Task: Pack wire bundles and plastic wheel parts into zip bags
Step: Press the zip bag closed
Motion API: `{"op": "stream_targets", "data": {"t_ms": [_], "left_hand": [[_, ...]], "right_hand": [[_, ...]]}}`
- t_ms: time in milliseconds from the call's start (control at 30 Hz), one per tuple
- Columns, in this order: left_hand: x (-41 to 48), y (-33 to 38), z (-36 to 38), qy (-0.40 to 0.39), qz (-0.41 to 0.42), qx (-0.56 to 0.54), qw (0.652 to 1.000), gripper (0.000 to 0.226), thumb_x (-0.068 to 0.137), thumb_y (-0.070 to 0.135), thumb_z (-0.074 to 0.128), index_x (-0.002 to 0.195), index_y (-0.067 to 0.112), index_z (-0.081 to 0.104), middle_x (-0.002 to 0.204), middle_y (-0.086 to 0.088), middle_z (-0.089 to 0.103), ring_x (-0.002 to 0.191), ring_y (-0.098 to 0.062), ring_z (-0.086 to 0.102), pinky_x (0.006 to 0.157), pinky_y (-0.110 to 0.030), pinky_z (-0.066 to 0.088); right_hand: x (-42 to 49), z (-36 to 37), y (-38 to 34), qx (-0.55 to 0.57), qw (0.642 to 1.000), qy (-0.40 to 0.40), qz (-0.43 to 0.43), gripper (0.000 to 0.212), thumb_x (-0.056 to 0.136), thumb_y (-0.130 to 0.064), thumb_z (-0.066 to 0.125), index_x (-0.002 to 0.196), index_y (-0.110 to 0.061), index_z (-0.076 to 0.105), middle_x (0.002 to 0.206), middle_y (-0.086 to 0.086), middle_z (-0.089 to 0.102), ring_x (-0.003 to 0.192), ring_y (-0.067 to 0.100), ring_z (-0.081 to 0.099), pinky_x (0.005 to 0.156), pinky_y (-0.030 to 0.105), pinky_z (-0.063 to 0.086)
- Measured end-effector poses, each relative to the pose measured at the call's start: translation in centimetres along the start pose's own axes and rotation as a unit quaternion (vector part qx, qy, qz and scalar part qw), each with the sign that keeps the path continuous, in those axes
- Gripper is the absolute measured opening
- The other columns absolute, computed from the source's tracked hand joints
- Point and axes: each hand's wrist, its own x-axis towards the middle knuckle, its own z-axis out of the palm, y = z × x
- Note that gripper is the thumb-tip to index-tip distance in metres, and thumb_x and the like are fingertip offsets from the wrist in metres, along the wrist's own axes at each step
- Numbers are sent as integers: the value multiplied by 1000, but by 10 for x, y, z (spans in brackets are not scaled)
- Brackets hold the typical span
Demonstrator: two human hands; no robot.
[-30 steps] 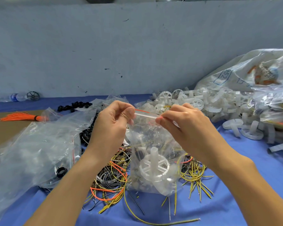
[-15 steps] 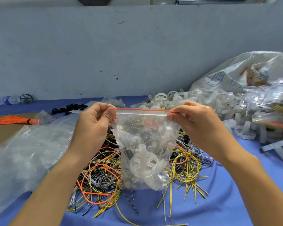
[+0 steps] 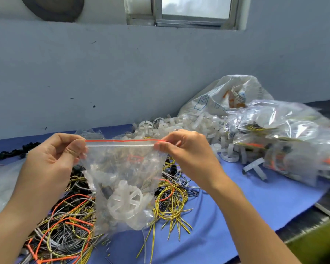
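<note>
Clear plastic is what we've got between our hands right now: a zip bag (image 3: pixel 122 178) with a red line along its top edge, held up above the blue cloth (image 3: pixel 236 206) covering the table. Our left hand (image 3: pixel 51 161) pinches the top left corner of the seal between thumb and curled fingers, and our right hand (image 3: pixel 187 149) pinches the top right corner the same way, so the strip is stretched flat and level between them. Can't tell from here if the zip is fully pressed closed along its length. Inside the bag sits a white plastic wheel part (image 3: pixel 126 202) down near the bottom, plus some thin wires and small dark bits that are too blurry to name. Behind and below the bag, from about 7 to 5 o'clock, is a messy heap of loose wires (image 3: pixel 69 225) in yellow, orange, grey and black. At about 1 o'clock there's a pile of white wheel parts (image 3: pixel 181 122) on the cloth, and at 2 to 3 o'clock a stack of already filled bags (image 3: pixel 284 134), with a big white sack (image 3: pixel 227 94) leaning on the wall behind. Some small black pieces (image 3: pixel 17 151) lie over at 10 o'clock.
</note>
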Motion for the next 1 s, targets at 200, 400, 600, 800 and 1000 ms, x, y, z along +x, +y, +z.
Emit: {"op": "stream_targets", "data": {"t_ms": [200, 400, 600, 800, 1000], "left_hand": [[23, 33, 15, -5, 29, -80, 996, 42, 80, 72, 59, 96, 34, 66, 82, 13, 71, 70, -3, 66, 71, -18, 57], [50, 97, 50, -43, 31, -145, 988, 15, 93, 40, 56, 89, 26, 61, 75, 20, 68, 61, 3, 65, 56, -6, 50], [55, 144, 95, -111, 26, -201, 973, 19, 83, 43, 62, 86, 26, 65, 72, 17, 69, 56, -1, 66, 44, -13, 49], [64, 175, 160, -177, 52, -220, 958, 55, 63, 78, 69, 88, 29, 68, 75, 6, 68, 52, -16, 65, 35, -25, 38], [97, 188, 222, -178, 50, -238, 954, 31, 82, 53, 67, 88, 23, 69, 76, 6, 67, 58, -14, 67, 43, -16, 46]], "right_hand": [[-13, -50, -20, 37, 996, 84, -14, 14, 80, -40, 77, 73, -31, 71, 68, -13, 60, 58, 1, 53, 60, 16, 38], [-20, -110, -46, 127, 987, 101, -10, 10, 90, -30, 69, 82, -23, 70, 69, -7, 69, 62, 12, 64, 63, 24, 49], [-28, -156, -36, 136, 979, 149, 20, 15, 94, -26, 64, 81, -25, 69, 68, -8, 68, 57, 8, 57, 60, 21, 48], [-28, -202, 4, 150, 965, 202, 73, 16, 96, -27, 62, 82, -25, 68, 68, -7, 67, 60, 12, 64, 65, 42, 56], [2, -242, 26, 127, 972, 192, 42, 13, 97, -27, 60, 89, -21, 68, 72, -2, 71, 59, 15, 67, 57, 29, 54]]}}
